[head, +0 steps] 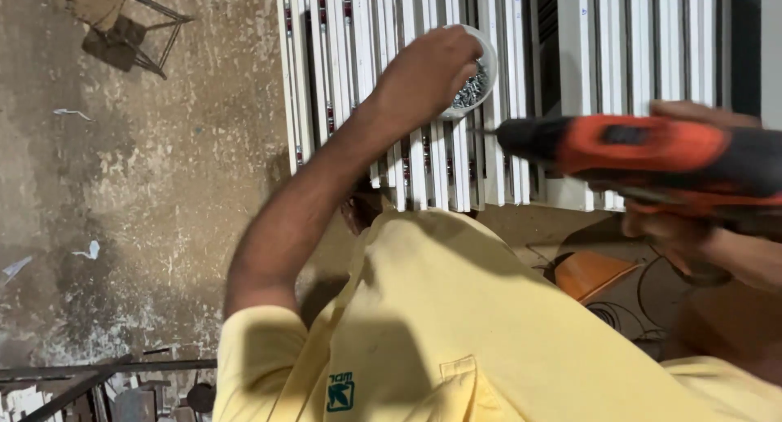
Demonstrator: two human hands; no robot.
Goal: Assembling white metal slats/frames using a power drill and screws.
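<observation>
My left hand [428, 68] reaches out over a stack of white window profiles [603, 47], with its fingers dipped into a small round white bowl [489, 59] of silver screws [471, 90]. The fingertips are hidden inside the bowl, so I cannot see whether they hold a screw. My right hand [692, 112] grips an orange and black power drill [635, 145]. The drill lies level at the right, its black nose pointing left toward the bowl. My yellow shirt [456, 324] fills the bottom of the view.
The white profiles lie side by side across the top. Stained concrete floor [163, 186] spreads to the left, with a metal-legged stool [122, 31] at the top left. Dark metal bars [81, 373] lie at the bottom left. An orange object [590, 271] sits under the drill.
</observation>
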